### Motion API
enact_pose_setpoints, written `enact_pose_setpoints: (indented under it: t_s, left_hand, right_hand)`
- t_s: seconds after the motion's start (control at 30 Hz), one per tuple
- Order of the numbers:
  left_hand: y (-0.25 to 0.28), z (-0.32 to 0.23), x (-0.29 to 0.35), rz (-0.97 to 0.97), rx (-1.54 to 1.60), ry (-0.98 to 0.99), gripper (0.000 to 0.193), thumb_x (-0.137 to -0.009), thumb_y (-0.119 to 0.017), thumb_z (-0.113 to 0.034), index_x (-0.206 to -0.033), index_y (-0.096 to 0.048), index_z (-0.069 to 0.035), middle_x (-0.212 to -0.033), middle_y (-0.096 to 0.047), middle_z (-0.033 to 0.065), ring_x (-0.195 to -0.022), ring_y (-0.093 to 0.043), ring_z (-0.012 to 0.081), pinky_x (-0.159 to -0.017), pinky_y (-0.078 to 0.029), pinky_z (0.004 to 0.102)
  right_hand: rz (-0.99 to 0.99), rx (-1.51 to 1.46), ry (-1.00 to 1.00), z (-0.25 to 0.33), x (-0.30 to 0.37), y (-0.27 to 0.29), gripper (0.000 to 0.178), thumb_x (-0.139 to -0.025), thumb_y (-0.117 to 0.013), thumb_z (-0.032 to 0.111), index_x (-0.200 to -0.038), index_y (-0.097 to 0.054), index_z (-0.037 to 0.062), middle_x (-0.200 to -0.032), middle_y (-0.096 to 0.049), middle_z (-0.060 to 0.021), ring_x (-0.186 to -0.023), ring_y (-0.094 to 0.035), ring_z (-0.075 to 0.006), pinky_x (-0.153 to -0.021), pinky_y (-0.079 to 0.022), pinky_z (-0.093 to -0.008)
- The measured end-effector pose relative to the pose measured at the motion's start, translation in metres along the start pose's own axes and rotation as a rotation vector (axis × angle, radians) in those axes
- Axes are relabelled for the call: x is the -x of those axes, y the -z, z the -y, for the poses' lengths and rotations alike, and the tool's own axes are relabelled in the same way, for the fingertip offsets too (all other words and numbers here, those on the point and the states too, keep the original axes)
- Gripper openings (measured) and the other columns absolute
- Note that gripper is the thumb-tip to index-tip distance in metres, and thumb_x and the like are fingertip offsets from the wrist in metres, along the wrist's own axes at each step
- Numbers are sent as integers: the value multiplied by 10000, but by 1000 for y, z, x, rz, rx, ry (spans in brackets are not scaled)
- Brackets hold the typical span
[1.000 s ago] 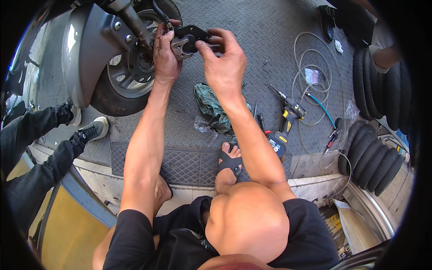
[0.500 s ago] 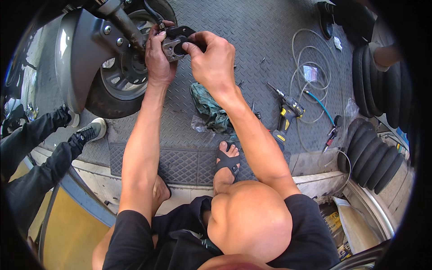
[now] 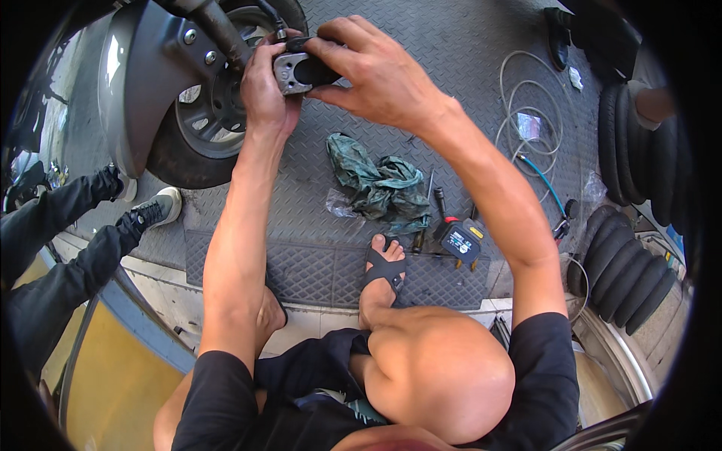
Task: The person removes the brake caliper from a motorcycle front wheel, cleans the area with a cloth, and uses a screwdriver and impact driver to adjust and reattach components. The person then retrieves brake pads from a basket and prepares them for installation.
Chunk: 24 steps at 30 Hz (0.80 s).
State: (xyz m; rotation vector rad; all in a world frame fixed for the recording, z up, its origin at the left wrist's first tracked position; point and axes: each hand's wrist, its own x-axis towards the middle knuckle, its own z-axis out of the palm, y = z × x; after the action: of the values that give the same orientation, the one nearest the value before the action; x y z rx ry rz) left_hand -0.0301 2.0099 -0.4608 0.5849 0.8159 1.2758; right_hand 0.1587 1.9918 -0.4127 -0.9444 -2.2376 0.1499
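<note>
Beside a scooter's front wheel [image 3: 180, 154], a metal brake caliper [image 3: 290, 74] is held up with its hose [image 3: 280, 31] attached at the top. My left hand [image 3: 265, 94] is closed around the wheel side of it, thumb along the upper edge. From the other side my right hand [image 3: 380, 71] grips its dark part, fingers over the top and thumb underneath. That dark part is shaded, and its detail is hard to make out. Below my hands a crumpled dark green rag [image 3: 376, 180] lies on the floor.
A cordless driver's battery base [image 3: 462, 240] shows beside my right forearm, which covers the rest. Several hand tools [image 3: 429, 207] lie near the rag. Right of them are a coiled clear hose [image 3: 505, 98] and stacked tyres [image 3: 624, 267]. Other people's legs [image 3: 83, 278] stand at left.
My right hand has shifted its grip, now spanning the caliper from top to underside, with its elbow swung outward. The caliper has turned slightly. The view has shifted a little.
</note>
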Motion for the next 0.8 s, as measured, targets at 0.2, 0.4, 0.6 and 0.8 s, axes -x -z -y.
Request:
enact_pose_setpoints:
  t_s: [0.2, 0.4, 0.6, 0.8]
  left_hand:
    - [-1, -10, 1, 58, 45, 54, 301, -1030, -442, -179, -1159, -670, -31, -1047, -698, 75, -992, -687, 195, -904, -571, 346]
    - [2, -10, -2, 41, 45, 56, 293, -1025, -455, -173, -1150, -676, -26, -1021, -704, 76, -962, -692, 184, -886, -575, 343]
    - [2, -8, -2, 44, 13, 53, 293, -1028, -449, -167, -1145, -675, -20, -1007, -708, 75, -934, -697, 179, -858, -580, 329]
    - [0, -4, -3, 12, 12, 34, 300, -1032, -445, -179, -1152, -670, -21, -1020, -707, 93, -939, -698, 190, -847, -587, 341]
  right_hand:
    - [89, -117, 22, -10, -9, 10, 568, -788, -861, 233, -1274, -684, -2, -1130, -651, -142, -1087, -651, -338, -961, -561, -416]
    - [68, -105, -111, 16, -1, 8, 542, -779, -858, 185, -1263, -685, 12, -1141, -655, -151, -1031, -681, -362, -907, -588, -434]
    - [145, -142, -101, 5, -9, 18, 521, -780, -850, 144, -1252, -680, 2, -1114, -659, -174, -961, -716, -384, -855, -605, -442]
    - [153, -94, -170, 14, -6, 15, 473, -826, -819, 143, -1256, -679, 7, -1128, -673, -173, -945, -725, -406, -818, -610, -472]
